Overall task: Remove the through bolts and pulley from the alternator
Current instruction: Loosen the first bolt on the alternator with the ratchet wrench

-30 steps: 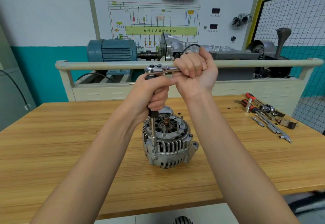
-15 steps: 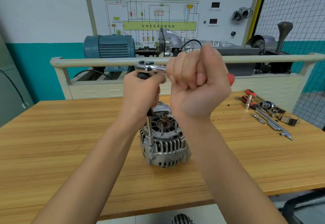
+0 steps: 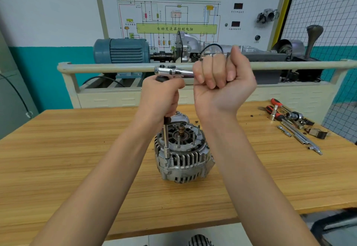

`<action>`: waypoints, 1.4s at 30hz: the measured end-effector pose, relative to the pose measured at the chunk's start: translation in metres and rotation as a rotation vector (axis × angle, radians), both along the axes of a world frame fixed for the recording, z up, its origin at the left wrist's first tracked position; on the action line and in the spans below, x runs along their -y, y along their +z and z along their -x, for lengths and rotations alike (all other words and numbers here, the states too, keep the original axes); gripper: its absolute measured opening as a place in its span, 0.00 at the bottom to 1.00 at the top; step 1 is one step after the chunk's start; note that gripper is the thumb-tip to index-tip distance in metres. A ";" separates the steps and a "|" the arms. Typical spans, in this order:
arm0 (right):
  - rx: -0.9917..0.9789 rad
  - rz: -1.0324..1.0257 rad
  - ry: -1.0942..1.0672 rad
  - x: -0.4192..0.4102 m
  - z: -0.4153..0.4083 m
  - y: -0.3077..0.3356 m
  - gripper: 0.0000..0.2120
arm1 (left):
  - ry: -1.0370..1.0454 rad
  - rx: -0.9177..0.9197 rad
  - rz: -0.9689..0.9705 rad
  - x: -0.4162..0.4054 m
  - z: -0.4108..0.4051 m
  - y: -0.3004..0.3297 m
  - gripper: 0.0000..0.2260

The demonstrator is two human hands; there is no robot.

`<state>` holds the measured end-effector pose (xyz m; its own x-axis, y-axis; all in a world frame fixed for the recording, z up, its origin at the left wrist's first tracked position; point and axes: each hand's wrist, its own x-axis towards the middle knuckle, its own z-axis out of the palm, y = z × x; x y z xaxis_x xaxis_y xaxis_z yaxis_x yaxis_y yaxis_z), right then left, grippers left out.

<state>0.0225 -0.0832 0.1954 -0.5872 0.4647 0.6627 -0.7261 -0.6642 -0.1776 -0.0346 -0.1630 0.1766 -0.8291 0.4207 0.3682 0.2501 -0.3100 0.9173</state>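
Alternator [image 3: 183, 155] stands shaft-up mid-table, w/ left hand [image 3: 161, 99] wrapped round the extension [image 3: 166, 139] to keep the socket square on 1 through bolt, while right hand [image 3: 222, 79] fists the ratchet [image 3: 173, 71] handle for leverage.

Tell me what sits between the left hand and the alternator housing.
In the head view, the ratchet's extension bar runs straight down from the left hand to a socket seated on the rim of the alternator. Nothing else fills that gap.
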 end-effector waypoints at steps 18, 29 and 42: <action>0.129 0.215 0.489 -0.028 0.027 0.003 0.23 | -0.385 -0.057 0.029 0.013 0.003 0.000 0.17; -0.101 -0.072 -0.170 0.013 -0.012 -0.007 0.24 | 0.176 -0.058 -0.070 -0.007 -0.007 -0.008 0.16; 0.053 0.027 0.259 -0.012 0.008 0.005 0.23 | -0.248 -0.094 0.025 0.019 0.004 0.002 0.16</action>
